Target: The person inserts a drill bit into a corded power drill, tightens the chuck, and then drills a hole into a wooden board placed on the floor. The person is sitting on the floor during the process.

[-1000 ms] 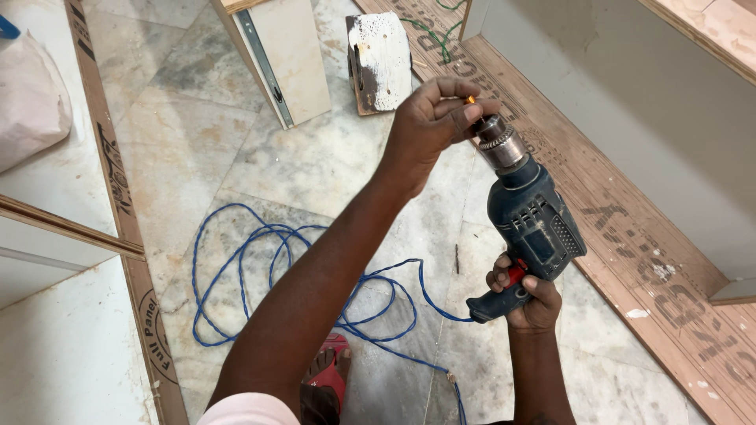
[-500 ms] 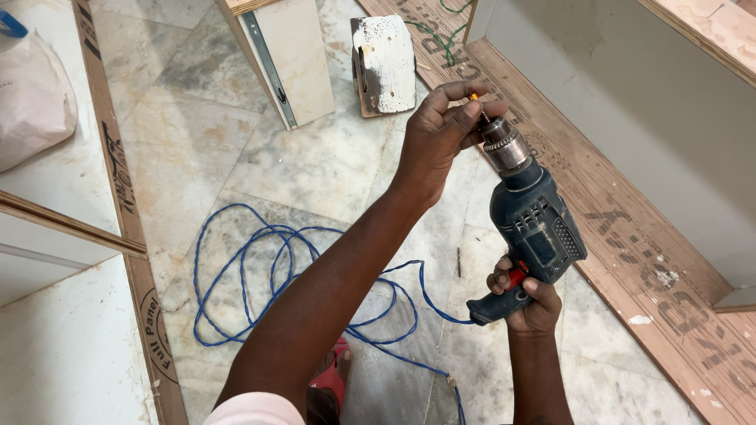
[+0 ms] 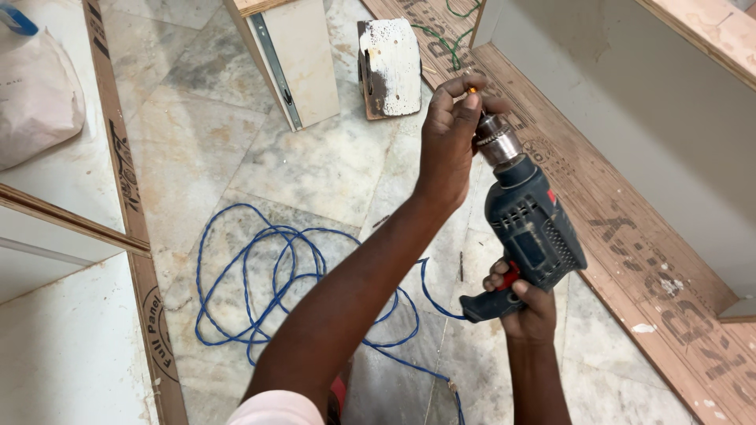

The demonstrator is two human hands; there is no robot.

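Note:
A dark blue power drill (image 3: 529, 228) is held upright over the marble floor, its metal chuck (image 3: 497, 140) pointing up and away. My right hand (image 3: 521, 303) grips the drill's handle near the red trigger. My left hand (image 3: 453, 134) reaches across and pinches a small orange-tipped bit (image 3: 471, 90) at the chuck's tip, fingers closed around it. A blue cord (image 3: 276, 275) runs from the drill's handle and lies in loose coils on the floor below my left forearm.
A plywood board (image 3: 630, 228) runs diagonally along the right beside a grey panel (image 3: 630, 102). A white cabinet piece with a metal slide (image 3: 291, 55) and a paint-marked wooden block (image 3: 390, 67) stand ahead. White panels (image 3: 63, 315) and a white sack (image 3: 35, 94) lie left.
My left hand has shifted its fingers slightly on the bit at the chuck. The drill and my right hand stay almost still; the view has drifted a little.

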